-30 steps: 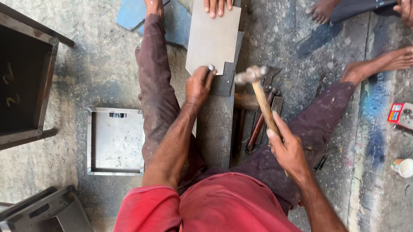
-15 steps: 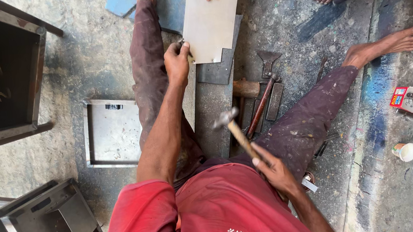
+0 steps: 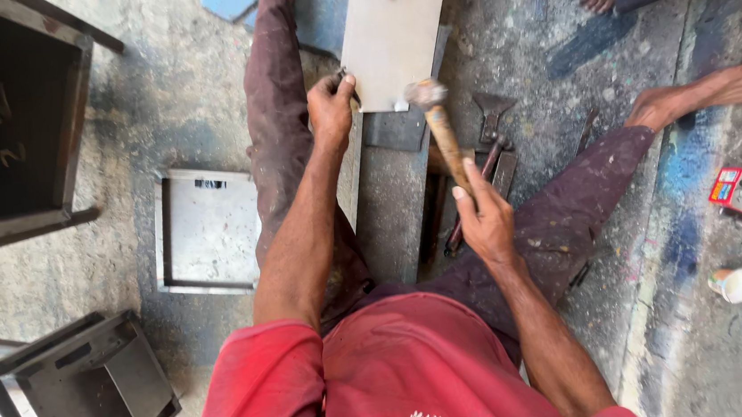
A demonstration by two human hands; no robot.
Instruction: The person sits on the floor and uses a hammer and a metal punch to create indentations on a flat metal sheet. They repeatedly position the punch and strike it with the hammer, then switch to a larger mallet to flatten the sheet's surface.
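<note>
hammer (image 3: 441, 131) head, raised half a second ago, now meets our metal sheet's (image 3: 392, 37) near corner on the floor; right hand (image 3: 484, 216) clenches its handle, left hand (image 3: 331, 109) pinches the sheet's edge.

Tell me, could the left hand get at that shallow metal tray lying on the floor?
Probably yes. The left hand is at the metal sheet's edge, and the tray lies just beyond the left leg, with only that leg between them.

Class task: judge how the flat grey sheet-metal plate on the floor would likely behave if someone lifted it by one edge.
The flat grey sheet-metal plate looks thin, so probably light, and may flex slightly. It lies perfectly flat, so it won't roll. Its bare edges look sharp, so grip carefully.
</note>
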